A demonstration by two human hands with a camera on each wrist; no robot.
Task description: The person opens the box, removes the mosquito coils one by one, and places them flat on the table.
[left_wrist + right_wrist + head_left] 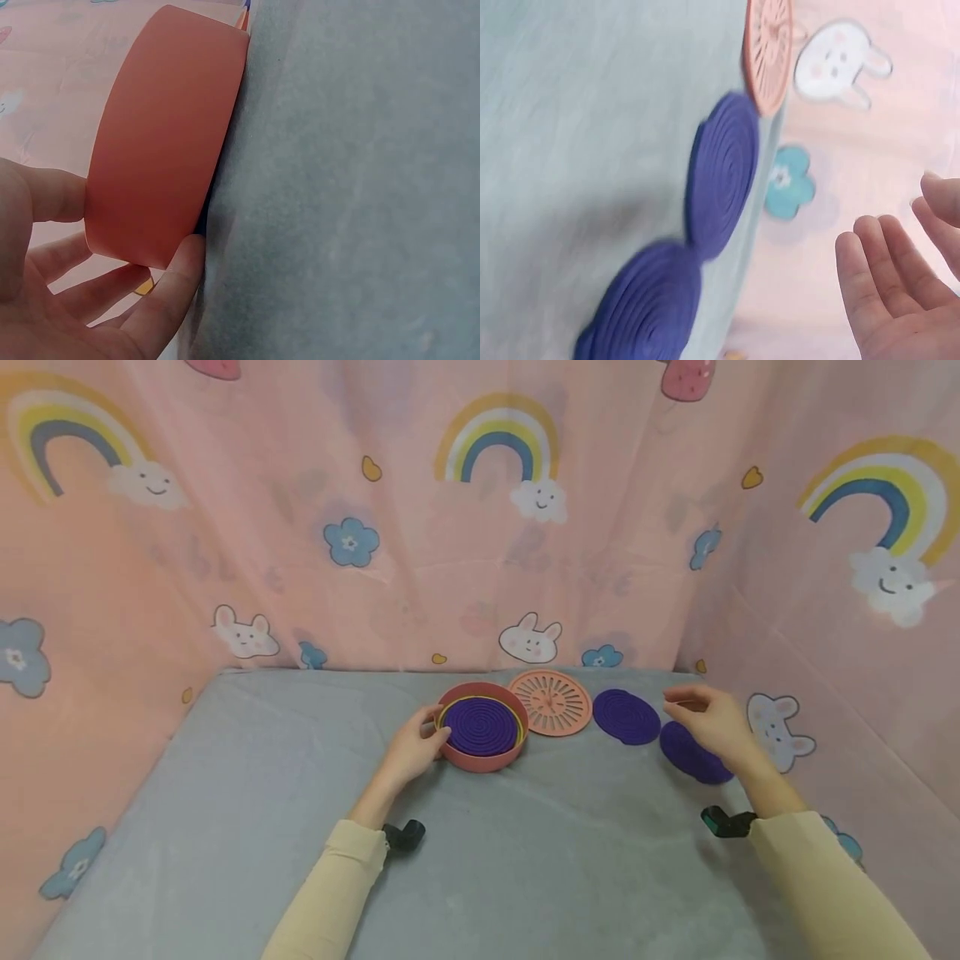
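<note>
1. Red round box (pixel 483 762) near the middle of the back edge of the table (pixel 562 877); inside, a purple spiral disc (pixel 480 727), with a yellow ring (pixel 519 735) showing around it.
2. Left hand (pixel 411 745) at the box's left side: thumb at the rim, fingers narrow about the wall, gripping it. Best to hold lightly, just enough to steady without tipping.
3. Peach slotted lid (pixel 551 703) just right of the box, lying flat near the back edge. Better not to push the box against it.
4. Toward the back right corner, a second spiral disc (pixel 627 717), then a third spiral disc (pixel 686 756), partly hidden in the head view.
5. Right hand (pixel 708 714) raised clear of the discs: narrow gap between thumb and forefinger, other fingers nearly straight, holding nothing. For thin discs, probably best to pinch at the edge.
</note>
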